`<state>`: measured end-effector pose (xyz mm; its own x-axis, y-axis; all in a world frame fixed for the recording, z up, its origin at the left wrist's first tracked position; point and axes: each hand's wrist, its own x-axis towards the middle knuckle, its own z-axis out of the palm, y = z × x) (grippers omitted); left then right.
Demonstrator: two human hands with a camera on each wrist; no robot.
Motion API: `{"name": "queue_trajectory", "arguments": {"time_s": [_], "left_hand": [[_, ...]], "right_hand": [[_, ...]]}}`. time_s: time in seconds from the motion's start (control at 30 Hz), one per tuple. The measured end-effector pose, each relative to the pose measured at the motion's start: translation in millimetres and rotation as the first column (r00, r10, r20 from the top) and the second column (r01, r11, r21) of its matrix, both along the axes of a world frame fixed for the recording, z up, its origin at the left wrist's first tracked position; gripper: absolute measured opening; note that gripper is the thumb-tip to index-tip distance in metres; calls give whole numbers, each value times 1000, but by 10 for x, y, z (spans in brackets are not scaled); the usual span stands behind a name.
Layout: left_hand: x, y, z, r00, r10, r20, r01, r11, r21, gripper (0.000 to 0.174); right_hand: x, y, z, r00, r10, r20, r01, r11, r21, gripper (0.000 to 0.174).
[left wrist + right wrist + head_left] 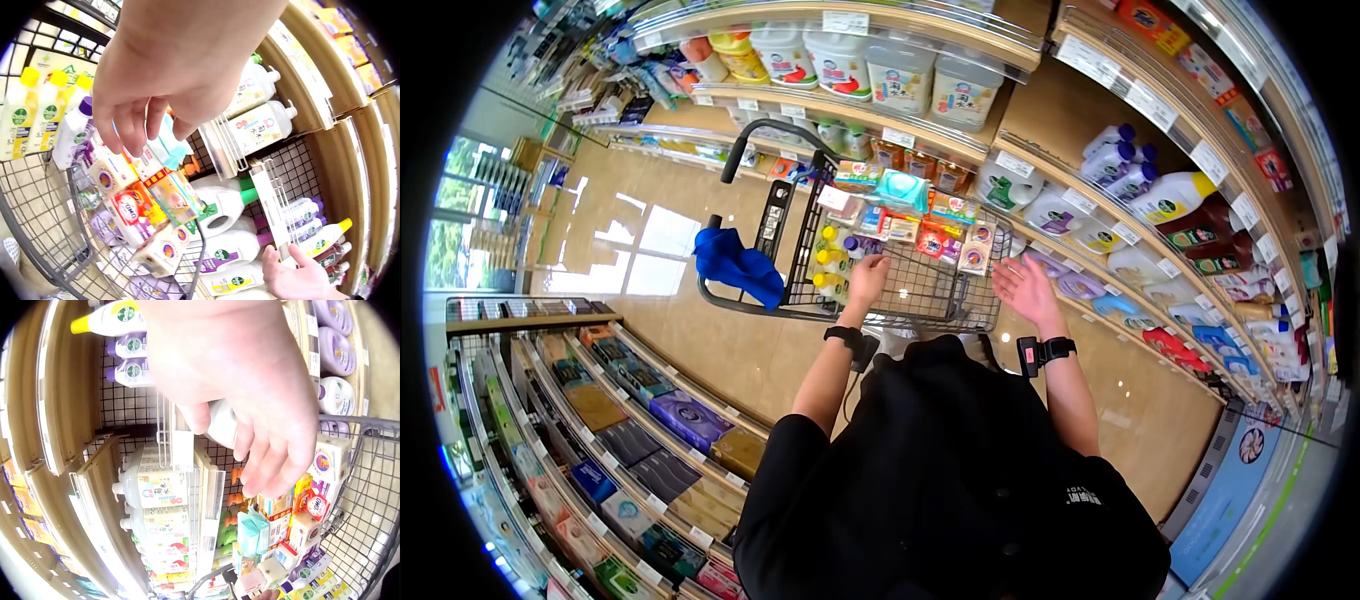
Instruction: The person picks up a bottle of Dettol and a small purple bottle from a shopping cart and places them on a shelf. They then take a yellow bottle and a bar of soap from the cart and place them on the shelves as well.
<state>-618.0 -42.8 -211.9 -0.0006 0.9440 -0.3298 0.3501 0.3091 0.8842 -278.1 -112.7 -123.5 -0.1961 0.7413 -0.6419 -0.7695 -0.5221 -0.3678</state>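
Over the near side of a wire shopping cart, the left hand hangs with fingers loosely bent and nothing in it. The right hand is held palm up beyond the cart's right end, fingers spread, also holding nothing. Inside the cart lie yellow-capped bottles, a purple-capped bottle, an orange OMO box, a teal soft pack and several cartons. In the right wrist view the right hand shows above the packed goods, touching none that can be made out.
Shelves of detergent bottles and white tubs run along the cart's far side and right. A blue cloth hangs on the cart handle at left. Another shelf unit with boxed goods stands at lower left, across the tiled floor.
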Motion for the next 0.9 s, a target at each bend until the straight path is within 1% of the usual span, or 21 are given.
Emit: {"name": "queue_trajectory", "arguments": {"time_s": [0.1,0.13,0.23,0.27,0.37,0.4,0.5,0.53,0.57,0.63,0.7,0.77,0.8,0.9], "left_hand": [[-254,-42,-219,994,97,50,-93,993,-74,35],[-337,-31,-309,994,99,41,-97,995,-37,42],[-479,12,-456,987,120,-109,-126,991,-48,47],[-516,55,-485,987,113,-117,-121,991,-64,52],[-573,203,-653,982,117,-149,-130,988,-81,56],[-567,247,-628,975,98,-199,-117,990,-85,62],[-543,381,-551,971,72,-229,-89,994,-66,66],[-540,428,-489,964,30,-263,-51,996,-70,69],[-593,493,-871,943,48,-330,-30,998,61,69],[-574,532,-748,934,5,-357,31,995,95,70],[-541,582,-663,911,-32,-411,48,999,27,66],[-593,646,-796,916,-97,-389,115,993,25,61],[-591,643,-785,918,-89,-386,112,993,38,59],[-536,674,-651,878,-93,-470,108,994,4,52]], "right_hand": [[-132,110,-7,999,31,8,-31,999,-10,42],[-157,139,-12,999,42,-1,-42,999,-6,42],[-203,208,4,998,58,4,-57,998,-7,41],[-208,224,15,998,58,12,-58,998,-10,41],[-193,243,46,998,47,32,-47,999,-15,40],[-172,238,58,999,41,36,-40,999,-16,40],[-97,166,98,999,11,50,-9,1000,-23,40],[-70,126,105,998,-6,56,7,1000,-26,40],[-34,85,129,997,-28,65,30,999,-27,40],[32,-22,163,994,-66,82,69,997,-39,42],[89,-102,182,989,-104,106,112,991,-71,43],[138,-191,176,984,-136,117,143,988,-58,45],[152,-227,186,981,-149,124,157,986,-57,46],[194,-294,162,977,-180,115,188,980,-60,47]]}}
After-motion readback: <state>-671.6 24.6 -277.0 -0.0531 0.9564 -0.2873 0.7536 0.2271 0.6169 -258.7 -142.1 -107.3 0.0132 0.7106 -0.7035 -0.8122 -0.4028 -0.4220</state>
